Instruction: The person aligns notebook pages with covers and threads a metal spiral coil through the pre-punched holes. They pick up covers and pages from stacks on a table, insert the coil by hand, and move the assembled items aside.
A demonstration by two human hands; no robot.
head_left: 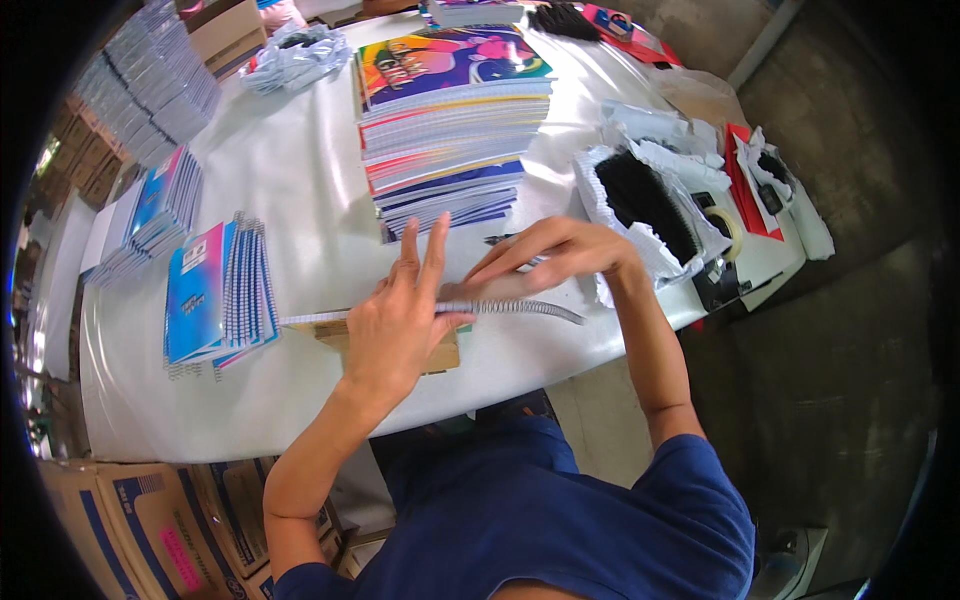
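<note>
A notebook (316,318) seen nearly edge-on rests on a small brown block (440,357) near the table's front edge. My left hand (385,330) grips it at its right end, thumb low and two fingers raised. From that end a grey spiral binding coil (530,308) sticks out to the right, its free tip bent down. Just above the coil is my right hand (565,250), fingers stretched leftward and slightly blurred. Whether those fingertips touch the coil is hard to see. A dark pen-like tool (498,239) lies behind the right hand.
A tall stack of colourful notebooks (450,140) stands beyond my hands. Blue spiral-bound notebooks (200,295) lie at left. At right, a paper-lined box of black coils (645,205) sits by a tape roll (728,235). Cardboard boxes (160,525) stand below the table's left side.
</note>
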